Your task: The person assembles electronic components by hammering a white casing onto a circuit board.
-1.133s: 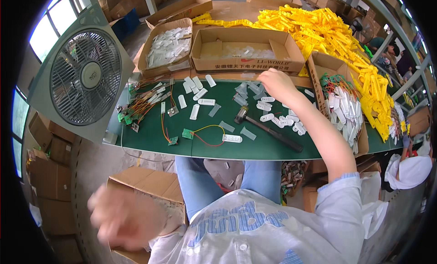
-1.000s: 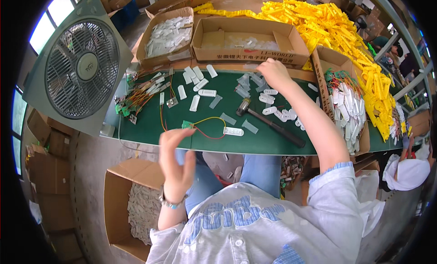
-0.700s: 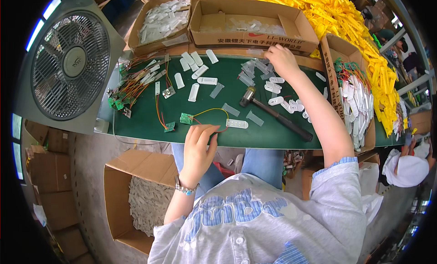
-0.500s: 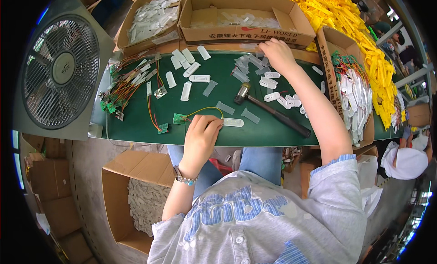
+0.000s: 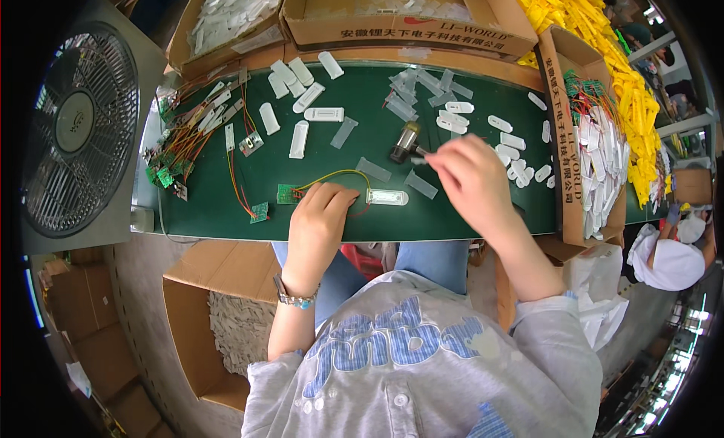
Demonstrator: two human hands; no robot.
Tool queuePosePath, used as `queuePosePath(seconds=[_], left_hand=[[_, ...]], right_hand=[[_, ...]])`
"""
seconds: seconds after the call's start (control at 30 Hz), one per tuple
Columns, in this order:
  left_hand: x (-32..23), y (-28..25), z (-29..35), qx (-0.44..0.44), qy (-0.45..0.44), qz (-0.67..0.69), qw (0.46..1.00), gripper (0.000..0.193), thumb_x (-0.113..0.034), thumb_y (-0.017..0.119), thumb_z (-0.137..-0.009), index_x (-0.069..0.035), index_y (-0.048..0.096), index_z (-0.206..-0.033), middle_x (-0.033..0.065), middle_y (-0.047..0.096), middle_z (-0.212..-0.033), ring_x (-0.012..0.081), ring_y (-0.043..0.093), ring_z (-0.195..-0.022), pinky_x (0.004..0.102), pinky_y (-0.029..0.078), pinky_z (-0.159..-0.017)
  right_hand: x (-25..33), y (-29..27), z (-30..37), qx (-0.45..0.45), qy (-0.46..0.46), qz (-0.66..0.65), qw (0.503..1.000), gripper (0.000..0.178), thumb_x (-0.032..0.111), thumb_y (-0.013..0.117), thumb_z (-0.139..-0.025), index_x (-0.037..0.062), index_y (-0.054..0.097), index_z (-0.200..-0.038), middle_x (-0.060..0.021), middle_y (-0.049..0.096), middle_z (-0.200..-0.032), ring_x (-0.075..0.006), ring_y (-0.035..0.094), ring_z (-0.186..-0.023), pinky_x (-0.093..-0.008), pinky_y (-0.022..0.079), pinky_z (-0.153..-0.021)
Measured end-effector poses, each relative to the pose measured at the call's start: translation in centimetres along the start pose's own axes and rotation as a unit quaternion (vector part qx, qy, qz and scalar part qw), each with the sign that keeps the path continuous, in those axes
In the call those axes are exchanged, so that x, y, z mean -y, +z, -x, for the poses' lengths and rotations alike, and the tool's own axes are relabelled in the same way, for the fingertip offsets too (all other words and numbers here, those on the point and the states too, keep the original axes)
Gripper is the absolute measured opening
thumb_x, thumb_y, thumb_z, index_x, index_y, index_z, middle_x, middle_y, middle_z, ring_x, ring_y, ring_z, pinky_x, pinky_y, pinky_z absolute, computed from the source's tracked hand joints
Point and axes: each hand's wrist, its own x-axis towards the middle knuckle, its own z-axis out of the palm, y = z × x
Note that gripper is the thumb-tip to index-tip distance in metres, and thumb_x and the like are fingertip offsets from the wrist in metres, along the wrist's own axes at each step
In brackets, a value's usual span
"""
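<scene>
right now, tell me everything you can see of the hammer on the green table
The hammer lies on the green tabletop, its head toward the person's left. The head has a yellowish far end, a shiny, metal-looking middle and a dark near end. The dark handle runs rightward behind the right hand, which hides most of it; whether they touch is unclear. A clear strip lies nearby.

The green tabletop (image 5: 422, 225) carries a hammer (image 5: 406, 141), white casings (image 5: 323, 115), clear strips (image 5: 344, 133) and wired boards (image 5: 286, 194).
</scene>
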Motion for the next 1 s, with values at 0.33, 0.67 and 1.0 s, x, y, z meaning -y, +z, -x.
queuePosePath(seconds=[0.33, 0.67, 1.0], left_hand=[[0.0, -0.1, -1.1, 0.050, 0.014, 0.034, 0.998, 0.033, -0.004, 0.074, -0.074, -0.006, 0.072, -0.106, 0.0068, 0.065, -0.099, 0.0287, 0.059, -0.091, 0.0397, 0.050, -0.079], [-0.1, 0.3, -0.9, 0.083, 0.012, -0.010, 0.996, 0.040, -0.011, 0.078, -0.070, -0.006, 0.072, -0.109, 0.0050, 0.065, -0.106, 0.0290, 0.058, -0.098, 0.0399, 0.050, -0.085], [-0.7, 0.7, -0.5, 0.060, 0.012, -0.023, 0.998, 0.045, -0.011, 0.078, -0.070, -0.005, 0.069, -0.114, 0.0040, 0.065, -0.113, 0.0267, 0.059, -0.104, 0.0404, 0.050, -0.089]], right_hand=[[0.8, 2.2, 5.6, 0.008, 0.010, 0.025, 1.000, 0.025, 0.000, 0.073, -0.068, 0.0066, 0.070, -0.092, -0.0016, 0.067, -0.103, -0.0225, 0.062, -0.096, -0.0375, 0.048, -0.078], [0.0, 1.9, 6.2, 0.018, -0.001, 0.016, 1.000, 0.031, 0.003, 0.066, -0.073, 0.0078, 0.073, -0.102, -0.0033, 0.065, -0.104, -0.0227, 0.063, -0.099, -0.0386, 0.048, -0.082], [1.2, 1.7, 5.3, 0.012, -0.031, -0.043, 0.999, 0.032, 0.007, 0.068, -0.072, 0.0085, 0.074, -0.103, -0.0033, 0.065, -0.102, -0.0217, 0.063, -0.092, -0.0366, 0.048, -0.078]])
